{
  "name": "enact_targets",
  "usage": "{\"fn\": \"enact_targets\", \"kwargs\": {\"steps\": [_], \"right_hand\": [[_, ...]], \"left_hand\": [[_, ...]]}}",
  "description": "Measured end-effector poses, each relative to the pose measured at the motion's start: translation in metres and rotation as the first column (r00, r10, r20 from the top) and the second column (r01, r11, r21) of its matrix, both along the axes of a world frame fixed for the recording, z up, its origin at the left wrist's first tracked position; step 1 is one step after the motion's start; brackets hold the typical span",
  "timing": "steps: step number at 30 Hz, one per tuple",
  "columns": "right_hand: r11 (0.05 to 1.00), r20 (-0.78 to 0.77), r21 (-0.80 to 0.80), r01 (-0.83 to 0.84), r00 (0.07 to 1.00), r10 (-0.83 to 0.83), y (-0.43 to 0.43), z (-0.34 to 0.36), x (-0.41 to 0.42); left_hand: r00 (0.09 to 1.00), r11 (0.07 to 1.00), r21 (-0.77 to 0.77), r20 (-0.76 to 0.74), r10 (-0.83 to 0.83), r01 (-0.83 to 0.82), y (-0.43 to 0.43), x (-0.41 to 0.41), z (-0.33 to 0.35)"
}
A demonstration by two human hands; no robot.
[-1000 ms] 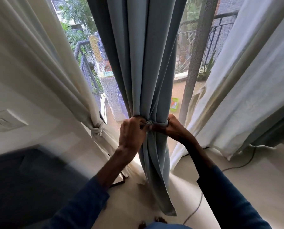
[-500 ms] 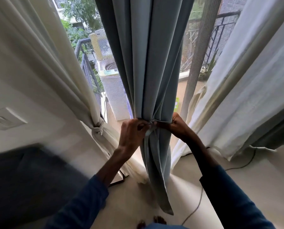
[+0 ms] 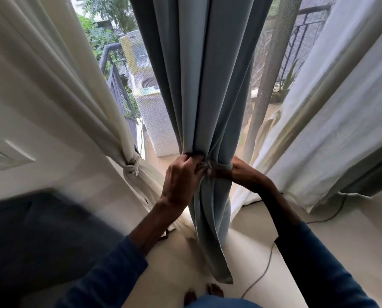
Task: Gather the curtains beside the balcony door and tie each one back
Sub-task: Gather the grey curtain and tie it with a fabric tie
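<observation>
Both left hand (image 3: 181,177) and right hand (image 3: 241,172) pinch, apparently, a tie (image 3: 222,166) around the blue curtain (image 3: 207,85).

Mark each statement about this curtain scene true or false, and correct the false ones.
1. The left hand and right hand both grip the blue-grey curtain where it is gathered. True.
2. The cream curtain on the left hangs untied. False: it is knotted partway down.
3. A wall switch sits on the left wall. True.
4. The blue-grey curtain is spread flat across the door. False: it is bunched into folds.
</observation>
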State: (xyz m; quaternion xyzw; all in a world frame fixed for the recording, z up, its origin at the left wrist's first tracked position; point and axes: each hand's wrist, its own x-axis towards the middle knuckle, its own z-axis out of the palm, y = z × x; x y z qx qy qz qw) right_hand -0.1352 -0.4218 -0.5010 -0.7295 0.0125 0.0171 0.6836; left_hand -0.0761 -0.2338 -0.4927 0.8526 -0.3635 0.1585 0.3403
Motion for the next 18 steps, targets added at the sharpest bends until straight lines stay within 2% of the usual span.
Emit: {"fn": "enact_targets", "kwargs": {"steps": [4,8,12,18], "right_hand": [[0.99,-0.015,-0.142,-0.02,1.0,0.018,-0.006,-0.004,0.003],[0.99,-0.021,-0.144,0.0,1.0,-0.003,-0.009,-0.006,0.005],[0.987,-0.015,-0.163,-0.003,1.0,0.001,-0.009,-0.004,0.002],[0.989,-0.012,-0.146,0.005,1.0,-0.007,-0.012,-0.006,0.001]], "left_hand": [[0.998,0.996,0.089,0.051,-0.029,0.024,-0.003,0.0,0.007],[0.994,0.982,0.173,0.068,-0.087,0.074,-0.006,0.007,0.007],[0.982,0.978,0.104,0.034,-0.188,0.183,-0.006,0.016,0.006],[0.969,0.969,0.043,0.029,-0.243,0.242,-0.007,0.015,0.006]]}}
